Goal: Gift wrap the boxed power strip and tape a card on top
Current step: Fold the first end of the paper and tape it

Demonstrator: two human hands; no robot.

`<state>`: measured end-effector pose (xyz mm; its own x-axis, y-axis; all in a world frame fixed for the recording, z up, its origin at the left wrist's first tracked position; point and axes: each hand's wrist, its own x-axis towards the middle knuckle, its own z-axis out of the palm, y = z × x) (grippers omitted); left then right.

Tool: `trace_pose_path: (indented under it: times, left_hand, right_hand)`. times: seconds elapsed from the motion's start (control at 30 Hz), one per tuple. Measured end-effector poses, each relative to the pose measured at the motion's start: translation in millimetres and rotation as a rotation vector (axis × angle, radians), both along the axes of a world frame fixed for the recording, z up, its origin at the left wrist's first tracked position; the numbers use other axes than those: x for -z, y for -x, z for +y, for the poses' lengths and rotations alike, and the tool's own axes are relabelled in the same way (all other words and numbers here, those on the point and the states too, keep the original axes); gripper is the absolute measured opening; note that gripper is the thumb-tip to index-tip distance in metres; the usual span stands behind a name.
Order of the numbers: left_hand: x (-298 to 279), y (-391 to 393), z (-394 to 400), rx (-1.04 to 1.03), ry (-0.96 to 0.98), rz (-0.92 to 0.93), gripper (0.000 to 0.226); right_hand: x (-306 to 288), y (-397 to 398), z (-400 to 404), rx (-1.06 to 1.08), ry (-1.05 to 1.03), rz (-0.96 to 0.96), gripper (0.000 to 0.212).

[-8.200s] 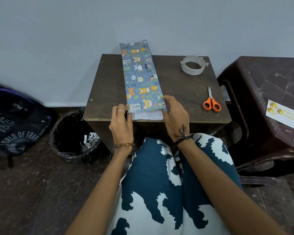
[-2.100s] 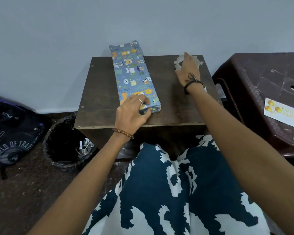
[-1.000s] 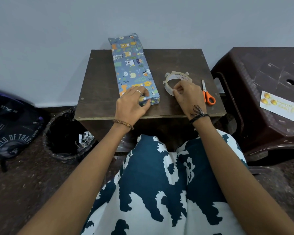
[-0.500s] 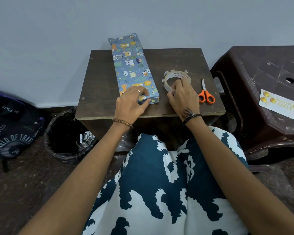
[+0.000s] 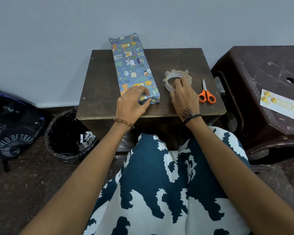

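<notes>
The long box wrapped in blue animal-print paper (image 5: 131, 65) lies lengthwise on the small brown table (image 5: 102, 85), its far end past the table's back edge. My left hand (image 5: 133, 103) presses down the folded paper at the box's near end. To the right, a roll of clear tape (image 5: 176, 77) rests on the table, and my right hand (image 5: 183, 95) pinches at its near rim. The white card with yellow decorations (image 5: 278, 104) lies on the dark plastic stool (image 5: 261, 68) at the right.
Orange-handled scissors (image 5: 206, 94) lie on the table just right of my right hand. A black-lined waste bin (image 5: 70, 133) stands on the floor left of the table, with a dark backpack (image 5: 10, 126) further left. A grey wall is close behind.
My right hand reached to the back of the table, brought the tape roll forward beside the box, and now picks at it. The left hand stayed pressed on the box's near end.
</notes>
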<state>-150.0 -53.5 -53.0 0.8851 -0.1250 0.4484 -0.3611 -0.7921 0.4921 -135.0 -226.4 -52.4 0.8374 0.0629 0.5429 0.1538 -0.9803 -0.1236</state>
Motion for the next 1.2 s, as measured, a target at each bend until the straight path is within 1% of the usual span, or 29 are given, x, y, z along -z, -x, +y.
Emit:
trace_pose_path:
  times: [0.07, 0.1, 0.23, 0.37, 0.43, 0.47, 0.5, 0.53, 0.6, 0.67, 0.7, 0.77, 0.9, 1.07, 1.2]
  left_hand:
    - [0, 0, 0, 0.004, -0.001, -0.008, 0.013]
    - [-1, 1, 0, 0.004, -0.002, -0.011, 0.013]
    - [0, 1, 0, 0.005, 0.005, -0.012, 0.012]
    - [0, 1, 0, -0.003, 0.009, -0.003, 0.012]
    - [0, 0, 0, -0.005, 0.018, 0.022, 0.012]
    - [0, 0, 1, 0.000, 0.027, 0.039, 0.012]
    - [0, -1, 1, 0.008, 0.036, 0.053, 0.013]
    - [-1, -1, 2, 0.013, 0.043, 0.064, 0.013]
    - [-1, -2, 3, 0.019, 0.053, 0.080, 0.014]
    - [-1, -2, 3, 0.023, 0.055, 0.081, 0.014]
    - [-1, -2, 3, 0.022, 0.053, 0.077, 0.014]
    - [-1, -2, 2, 0.014, 0.048, 0.065, 0.014]
    - [-2, -1, 2, 0.006, 0.051, 0.045, 0.013]
    - [-3, -1, 1, -0.002, 0.048, 0.065, 0.013]
    - [-4, 0, 2, 0.007, 0.033, 0.066, 0.014]
  right_hand:
    - [-4, 4, 3, 0.026, 0.070, 0.018, 0.026]
    - [-6, 5, 4, 0.040, 0.096, 0.042, 0.030]
    - [-7, 7, 4, 0.058, 0.118, 0.027, 0.032]
    - [-9, 12, 9, 0.052, 0.113, 0.003, 0.027]
    - [-8, 17, 7, 0.049, 0.018, -0.026, 0.020]
    - [-7, 19, 4, 0.020, -0.069, -0.004, 0.015]
    - [-8, 20, 0, -0.024, -0.182, 0.071, 0.013]
    - [-9, 22, -4, -0.093, -0.306, 0.131, 0.014]
    - [-13, 29, -7, -0.253, -0.513, 0.130, 0.011]
    - [-13, 35, -6, -0.353, -0.622, 0.134, 0.008]
    - [-12, 37, -4, -0.367, -0.626, 0.165, 0.008]
    - [-6, 39, 1, -0.360, -0.561, 0.197, 0.009]
    - [1, 35, 11, -0.341, -0.422, 0.151, 0.013]
    - [9, 32, 22, -0.344, -0.307, 0.009, 0.010]
    - [14, 25, 27, -0.307, -0.180, -0.120, 0.007]
